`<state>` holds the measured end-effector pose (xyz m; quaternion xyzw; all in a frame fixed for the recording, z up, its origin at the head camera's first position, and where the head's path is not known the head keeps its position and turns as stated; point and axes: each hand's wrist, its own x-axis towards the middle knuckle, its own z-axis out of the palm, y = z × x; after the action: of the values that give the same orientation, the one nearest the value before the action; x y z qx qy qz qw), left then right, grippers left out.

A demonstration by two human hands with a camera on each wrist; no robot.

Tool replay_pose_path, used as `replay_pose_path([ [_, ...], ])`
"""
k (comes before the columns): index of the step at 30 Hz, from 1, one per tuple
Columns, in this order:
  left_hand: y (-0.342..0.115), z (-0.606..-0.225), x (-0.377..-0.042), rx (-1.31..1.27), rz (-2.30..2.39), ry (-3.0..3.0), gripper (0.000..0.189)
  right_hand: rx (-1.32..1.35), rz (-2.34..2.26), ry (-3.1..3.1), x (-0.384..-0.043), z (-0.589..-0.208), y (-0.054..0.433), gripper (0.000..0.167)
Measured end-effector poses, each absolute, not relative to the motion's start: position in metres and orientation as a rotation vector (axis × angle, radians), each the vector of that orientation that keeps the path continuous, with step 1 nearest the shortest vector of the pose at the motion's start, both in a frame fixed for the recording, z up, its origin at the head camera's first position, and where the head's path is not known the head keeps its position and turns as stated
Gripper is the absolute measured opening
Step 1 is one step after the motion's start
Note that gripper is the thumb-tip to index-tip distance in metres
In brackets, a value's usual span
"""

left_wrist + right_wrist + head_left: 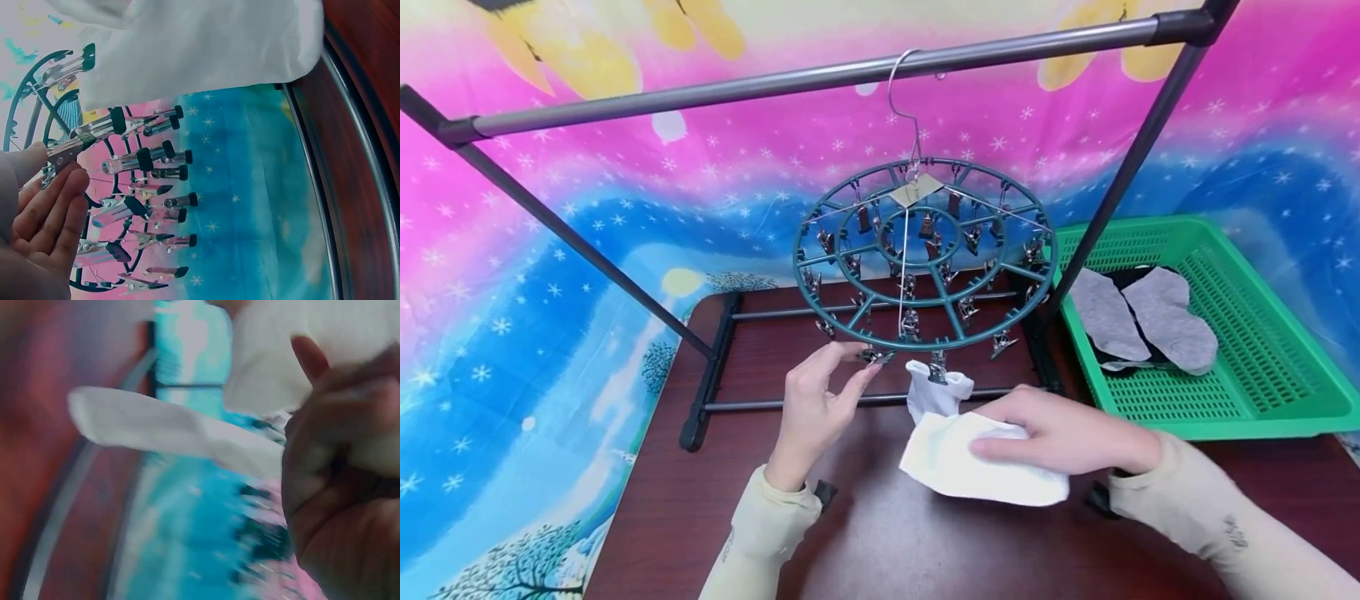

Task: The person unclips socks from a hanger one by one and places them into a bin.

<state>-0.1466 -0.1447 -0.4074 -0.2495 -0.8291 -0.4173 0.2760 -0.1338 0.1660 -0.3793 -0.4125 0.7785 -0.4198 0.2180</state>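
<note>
A round green drying hanger (985, 329) with metal clips hangs by its hook from a rack bar. My left hand (820, 400) pinches a metal clip (876, 356) at its near rim between thumb and forefinger; the left wrist view shows the other fingers loosely bent below the clip (72, 147). In my right hand (1060, 429) a white sock (955, 462) is gripped, thumb on top, just in front of the hanger. Behind it another white sock (931, 398) hangs by its cuff from a clip (937, 368). The right wrist view is blurred.
To the right stands a green basket (1285, 421) with grey socks (1172, 321) and something black under them. The rack's bar (737, 90) runs above the hanger, and its feet (696, 425) stand on the brown table (880, 550). A printed cloth (587, 250) hangs behind.
</note>
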Motion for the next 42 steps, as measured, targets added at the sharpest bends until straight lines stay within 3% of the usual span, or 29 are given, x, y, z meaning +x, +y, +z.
replay_pose_path([
  [6,-0.147,-0.408,-0.146,-0.635,-1.126,-2.211,0.027,-1.252,-1.218,2.248,-0.139,-0.335,0.224,0.028],
  [13,-0.149,-0.408,-0.146,-0.61,-1.12,-2.203,0.027,-0.655,-1.127,2.51,-0.173,-0.32,0.303,0.022],
  [19,-0.15,-0.407,-0.143,-0.596,-1.121,-2.21,0.027,-0.384,-1.158,2.456,-0.22,-0.342,0.357,0.032],
  [22,-0.151,-0.408,-0.142,-0.595,-1.126,-2.213,0.027,-0.274,-1.122,2.491,-0.238,-0.351,0.375,0.026],
  [24,-0.152,-0.408,-0.142,-0.592,-1.13,-2.212,0.027,-0.206,-1.066,2.524,-0.248,-0.356,0.383,0.027],
  [29,-0.151,-0.409,-0.144,-0.605,-1.131,-2.198,0.027,-0.223,-0.891,2.549,-0.274,-0.366,0.388,0.063],
  [38,-0.151,-0.409,-0.143,-0.605,-1.128,-2.204,0.026,-0.263,-0.756,2.443,-0.312,-0.377,0.37,0.08],
  [42,-0.153,-0.409,-0.144,-0.601,-1.124,-2.209,0.026,-0.27,-0.693,2.455,-0.324,-0.383,0.369,0.079],
])
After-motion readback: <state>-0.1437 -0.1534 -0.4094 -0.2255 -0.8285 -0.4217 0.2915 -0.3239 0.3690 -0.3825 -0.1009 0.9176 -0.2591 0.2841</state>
